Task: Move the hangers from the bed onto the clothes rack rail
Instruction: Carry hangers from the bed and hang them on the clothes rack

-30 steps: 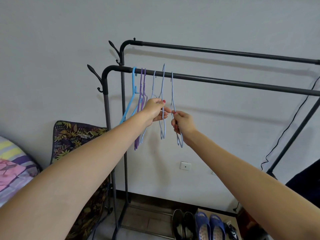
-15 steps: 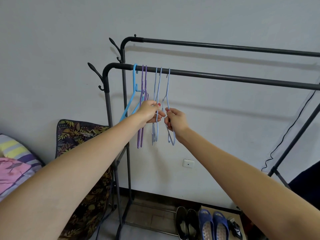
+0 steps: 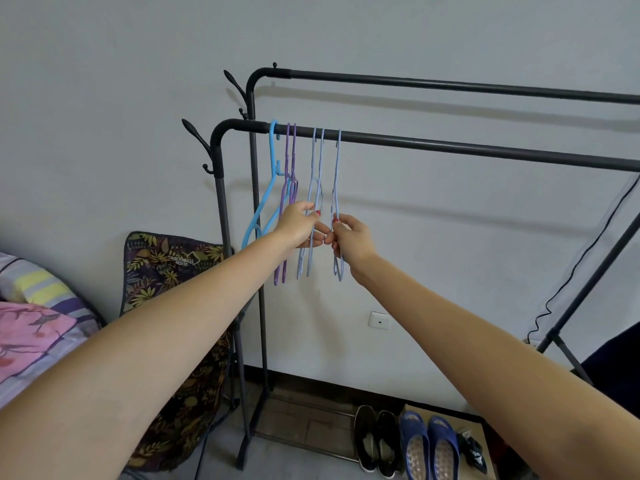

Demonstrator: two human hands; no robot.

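Note:
Several thin hangers hang on the near black rail (image 3: 450, 148) of the clothes rack. From the left: a bright blue hanger (image 3: 272, 174), two purple hangers (image 3: 290, 161), two pale blue hangers (image 3: 317, 168), then a single pale blue hanger (image 3: 336, 174). My left hand (image 3: 301, 225) pinches the pair of pale blue hangers at mid height. Just to its right, my right hand (image 3: 351, 237) grips the single pale blue hanger. All hooks sit over the rail.
A second, higher rail (image 3: 450, 86) runs behind. Coat hooks (image 3: 197, 133) stick out at the rack's left post. A bed with striped pillow (image 3: 38, 289) and floral cushion (image 3: 162, 268) lies left. Shoes (image 3: 415, 445) stand under the rack; a black cable (image 3: 585, 258) hangs right.
The pale blue hangers have settled straight on the rail, hooks fully over it. Both hands have dropped slightly and stay on the hangers.

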